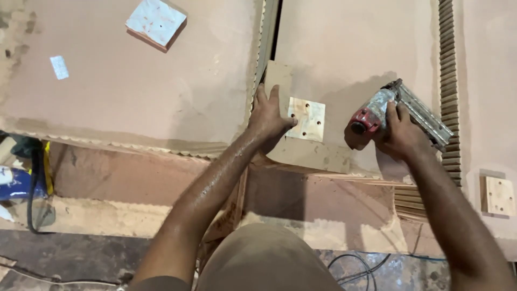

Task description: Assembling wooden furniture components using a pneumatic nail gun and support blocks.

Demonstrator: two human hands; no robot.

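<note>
Plywood square plate (306,119), pale with drilled holes, lies flat on the tan board surface (350,43). Left hand (270,116) rests on the plate's left edge, fingers spread open and pressing down. Right hand (401,132) has fingers wrapped tight around a red nail gun (396,110), just right of the plate. Farther left lies a loose white-faced block (156,22).

Left hand (269,117) lies on the tabletop (161,102), fingertips touching a small square plate (306,119) just to its right. Further right, the right hand (399,132) holds the nail gun (377,113). Another block (497,196) sits right of that hand, a third block (156,22) far beyond the left hand.
</note>
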